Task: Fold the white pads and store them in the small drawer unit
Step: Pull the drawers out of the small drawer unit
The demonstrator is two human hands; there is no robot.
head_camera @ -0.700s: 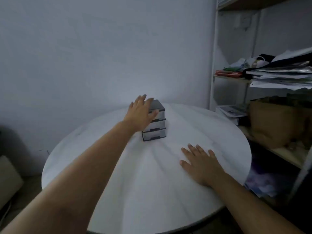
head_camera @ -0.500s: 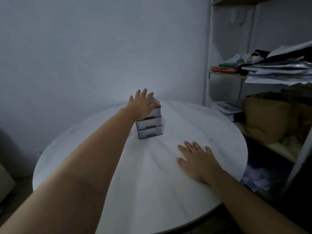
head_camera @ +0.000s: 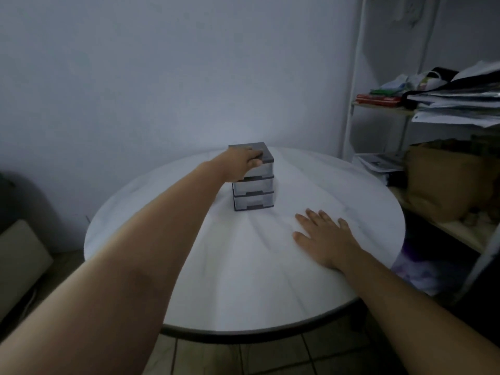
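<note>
The left hand (head_camera: 240, 164) grips the top of the small drawer unit (head_camera: 254, 186) at the counter's (head_camera: 243, 288) far middle, while the right hand (head_camera: 324, 238) lies flat and spread nearer, so the unit is probably best slid closer, kept level.

Matt plastic drawer unit (head_camera: 254, 203), smooth tbl (head_camera: 243, 282)

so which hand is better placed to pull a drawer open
Right, probably: the right hand lies flat and free on the table near the drawer unit, while the left hand grips its top.
</note>
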